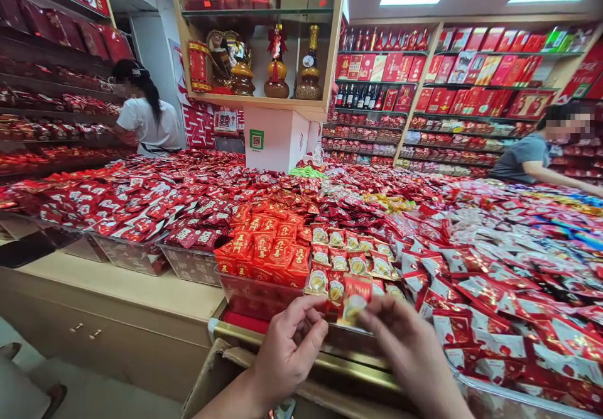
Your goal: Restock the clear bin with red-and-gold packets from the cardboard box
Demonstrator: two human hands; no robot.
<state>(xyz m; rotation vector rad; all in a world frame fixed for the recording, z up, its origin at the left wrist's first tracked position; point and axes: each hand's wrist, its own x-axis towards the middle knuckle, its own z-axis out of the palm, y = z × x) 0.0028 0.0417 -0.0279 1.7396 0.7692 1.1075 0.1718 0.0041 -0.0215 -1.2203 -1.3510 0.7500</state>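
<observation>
A small red packet (355, 299) with a pale yellow picture is pinched in the fingers of my right hand (407, 337), just above the near edge of a bin. Rows of similar gold-edged packets (336, 259) lie behind it. To its left is my left hand (292, 340), its thumb and fingers curled close together; whether anything small is between them I cannot make out. Bright red packets with gold characters (268, 246) fill the clear bin (264, 296) beyond my left hand.
An open cardboard box (214, 369) stands below my hands, against a gold counter edge (348, 369). Heaps of red and white packets (499, 287) spread right. One person (151, 117) stands back left, another (522, 155) at right. A white pillar (268, 139) rises mid-table.
</observation>
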